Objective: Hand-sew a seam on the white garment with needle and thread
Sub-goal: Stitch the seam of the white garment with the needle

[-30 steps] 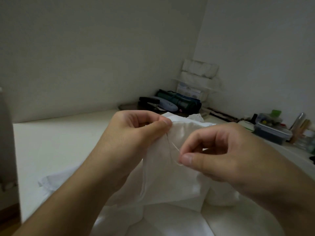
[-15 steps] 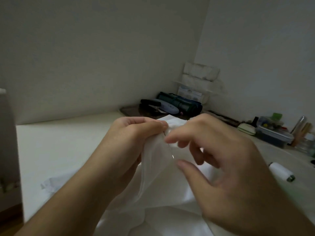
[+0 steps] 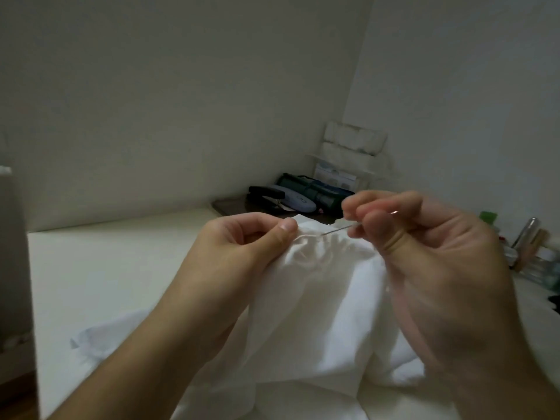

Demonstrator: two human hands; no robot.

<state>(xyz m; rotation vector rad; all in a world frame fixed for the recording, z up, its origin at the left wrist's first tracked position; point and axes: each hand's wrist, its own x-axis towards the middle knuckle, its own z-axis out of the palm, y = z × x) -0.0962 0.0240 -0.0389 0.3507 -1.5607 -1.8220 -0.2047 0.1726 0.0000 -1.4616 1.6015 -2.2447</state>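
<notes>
Garment: white garment [image 3: 318, 304] bunched between both hands, its lower folds on the tabletop [image 3: 106, 268].
Left hand: left hand [image 3: 242, 247] pinches the gathered top edge between thumb and forefinger.
Right hand: right hand [image 3: 424, 253], blurred, fingers curled, pinches the needle [image 3: 336, 230] just right of the left thumb.
Needle: lies nearly level, its left end at the puckered edge.
Change: half a second ago the right hand reached over the cloth with fingers spread; it has now drawn back rightward with the needle.
Containers: a clear lidded box stood at the right earlier; now it is hidden behind the right hand.
Corner: dark pouch [image 3: 315, 194] and stapler [image 3: 265, 194] well beyond the hands.
</notes>
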